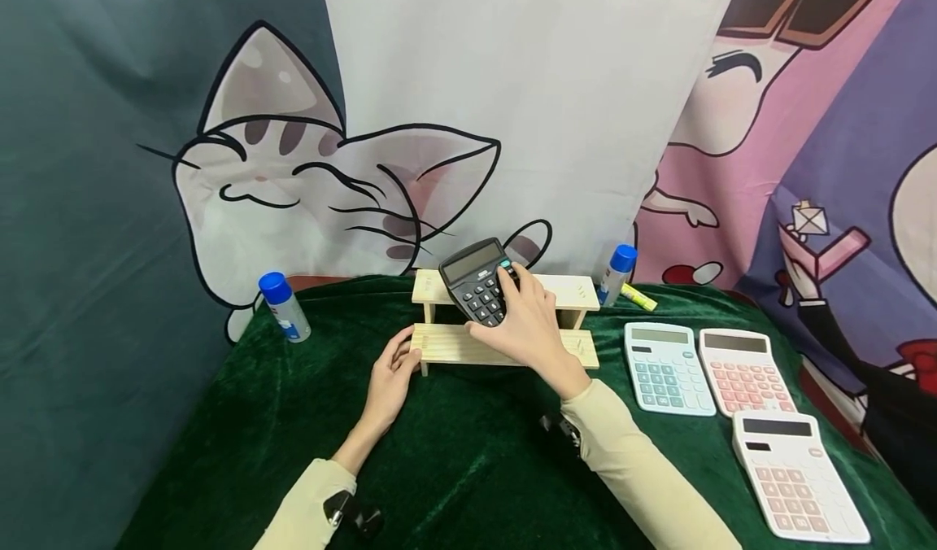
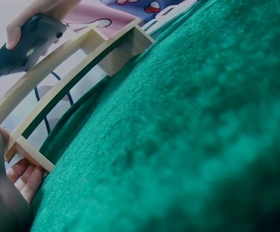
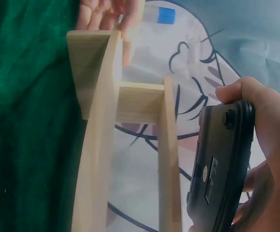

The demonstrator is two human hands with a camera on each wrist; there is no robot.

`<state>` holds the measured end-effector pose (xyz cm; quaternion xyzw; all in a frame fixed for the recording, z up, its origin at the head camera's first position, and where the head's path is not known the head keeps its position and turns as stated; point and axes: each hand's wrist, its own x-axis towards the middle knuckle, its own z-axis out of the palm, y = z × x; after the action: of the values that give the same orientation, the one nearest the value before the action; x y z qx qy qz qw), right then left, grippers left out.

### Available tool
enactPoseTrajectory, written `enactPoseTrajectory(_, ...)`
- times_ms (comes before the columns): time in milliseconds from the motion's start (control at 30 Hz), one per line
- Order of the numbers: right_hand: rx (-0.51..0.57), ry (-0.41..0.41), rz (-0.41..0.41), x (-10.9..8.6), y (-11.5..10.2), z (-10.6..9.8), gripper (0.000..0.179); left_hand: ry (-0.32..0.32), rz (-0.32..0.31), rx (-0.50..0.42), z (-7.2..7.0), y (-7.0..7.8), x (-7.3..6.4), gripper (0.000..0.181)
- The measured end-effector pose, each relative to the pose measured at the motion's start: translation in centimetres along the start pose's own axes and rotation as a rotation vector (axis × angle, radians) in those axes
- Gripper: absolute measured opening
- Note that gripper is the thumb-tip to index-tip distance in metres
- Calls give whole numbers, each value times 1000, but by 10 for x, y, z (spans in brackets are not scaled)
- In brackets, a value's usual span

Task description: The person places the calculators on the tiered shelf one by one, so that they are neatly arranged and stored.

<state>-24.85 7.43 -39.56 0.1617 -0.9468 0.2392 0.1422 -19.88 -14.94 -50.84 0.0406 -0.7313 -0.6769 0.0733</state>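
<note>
A black calculator is held tilted by my right hand, in front of the upper shelf of a two-tier wooden stand. Its dark underside shows in the right wrist view, where fingers and thumb grip the calculator by its edges. My left hand holds the left end of the stand's lower shelf. The left wrist view has the fingers of that hand curled at the end of the wooden stand. No item rests on either shelf where they show; my right hand hides part of both.
To the right lie a blue-keyed calculator and two pink-keyed ones, the rear calculator and the front calculator. Blue-capped bottles stand at left and right, a yellow tube beside the latter. Green cloth covers the table.
</note>
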Motion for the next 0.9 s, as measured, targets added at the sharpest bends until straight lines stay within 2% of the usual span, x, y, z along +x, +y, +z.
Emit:
enactPoseTrajectory(233, 16, -33, 52, 15, -4, 11, 96, 2, -4, 2, -1, 2, 1, 45)
enactPoseTrajectory(433, -40, -47, 89, 21, -9, 17, 88, -4, -2, 6, 1, 1, 0, 46)
enactPoseTrajectory(667, -71, -78, 106, 24, -16, 16, 91, 0, 5, 7, 2, 2, 2, 46)
enactPoseTrajectory(800, 17, -102, 77, 18, -5, 11, 94, 3, -3, 7, 1, 2, 1, 46)
enactPoseTrajectory(900, 147, -65, 18, 9, 12, 7, 79, -4, -4, 7, 1, 1, 0, 46)
